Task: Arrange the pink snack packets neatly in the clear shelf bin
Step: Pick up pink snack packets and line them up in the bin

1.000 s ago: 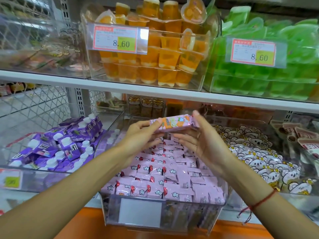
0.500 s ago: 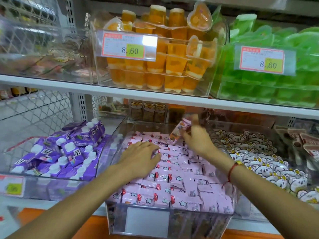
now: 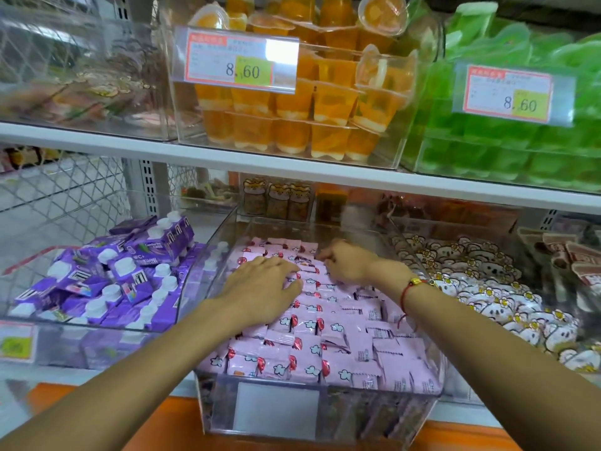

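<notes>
1. Purple pouches with white caps lie heaped in a clear bin on the lower shelf, left.
2. White cartoon packets fill the bin on the lower shelf, right.
3. Brown packets sit at the far right edge.
4. Orange jelly cups are stacked in a clear bin on the upper shelf, behind a price tag reading 8.60.
5. Green jelly cups fill the bin to their right, with a second tag, also 8.60.
6. Bear-print jars stand far back, under the upper shelf.
7. Wire mesh lines the left side.
</notes>
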A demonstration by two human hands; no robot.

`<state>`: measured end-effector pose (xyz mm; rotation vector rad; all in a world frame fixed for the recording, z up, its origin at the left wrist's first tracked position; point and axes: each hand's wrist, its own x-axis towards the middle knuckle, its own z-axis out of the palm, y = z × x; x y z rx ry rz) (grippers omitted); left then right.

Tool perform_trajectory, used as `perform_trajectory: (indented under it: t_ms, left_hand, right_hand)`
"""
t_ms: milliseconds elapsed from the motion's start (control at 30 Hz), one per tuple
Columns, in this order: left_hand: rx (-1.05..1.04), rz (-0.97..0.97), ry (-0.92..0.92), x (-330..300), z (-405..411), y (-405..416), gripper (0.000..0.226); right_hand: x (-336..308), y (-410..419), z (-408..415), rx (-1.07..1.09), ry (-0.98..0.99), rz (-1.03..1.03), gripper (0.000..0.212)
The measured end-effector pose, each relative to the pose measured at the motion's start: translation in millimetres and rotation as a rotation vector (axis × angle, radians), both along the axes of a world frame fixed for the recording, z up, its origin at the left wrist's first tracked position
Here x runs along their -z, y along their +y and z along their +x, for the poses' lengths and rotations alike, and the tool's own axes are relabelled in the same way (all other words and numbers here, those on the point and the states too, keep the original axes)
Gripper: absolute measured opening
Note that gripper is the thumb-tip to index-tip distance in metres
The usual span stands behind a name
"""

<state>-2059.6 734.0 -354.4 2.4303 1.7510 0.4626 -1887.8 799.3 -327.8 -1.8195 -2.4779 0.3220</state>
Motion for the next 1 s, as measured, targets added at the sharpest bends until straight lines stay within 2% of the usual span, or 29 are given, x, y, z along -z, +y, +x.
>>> perform_trajectory:
  t_ms: [100, 233, 367, 433, 533, 633, 700, 867, 1000]
  left_hand:
    - [-0.001, 0.000, -0.010, -1, 0, -2, 0.046]
    - [-0.003, 0.095, -0.061, -10, 2, -10, 0.042]
    - [0.087, 0.274, -0.130, -28, 11, -38, 0.033]
    - [0.158, 0.319, -0.188, -30, 14, -61, 0.022]
    - [0.302, 0.258, -0.213, -25, 16, -90, 0.017]
    - [0.437, 0.138, -0.114, -17, 15, -100, 0.030]
    - [0.476, 0.076, -0.048, -16, 12, -99, 0.033]
    - [0.455, 0.078, -0.069, -14, 6, -95, 0.028]
    - [0.385, 0.097, -0.202, -7, 12, -95, 0.024]
  right_hand:
    - [-7, -1, 2, -0.034, -0.066, -0.060, 0.051]
    - [-24, -31, 10, -0.083, 0.016, 0.101, 0.048]
    - [-39, -100, 29, -0.191, 0.066, 0.316, 0.030]
    - [-37, -138, 41, -0.249, 0.068, 0.325, 0.019]
    - [-22, -178, 47, -0.268, 0.044, 0.261, 0.015]
    - [-8, -188, 48, -0.252, 0.013, 0.287, 0.028]
    - [-8, -186, 48, -0.230, 0.037, 0.273, 0.030]
    - [-5, -184, 49, -0.205, 0.188, 0.253, 0.015]
    - [0, -188, 45, -0.226, 0.178, 0.271, 0.008]
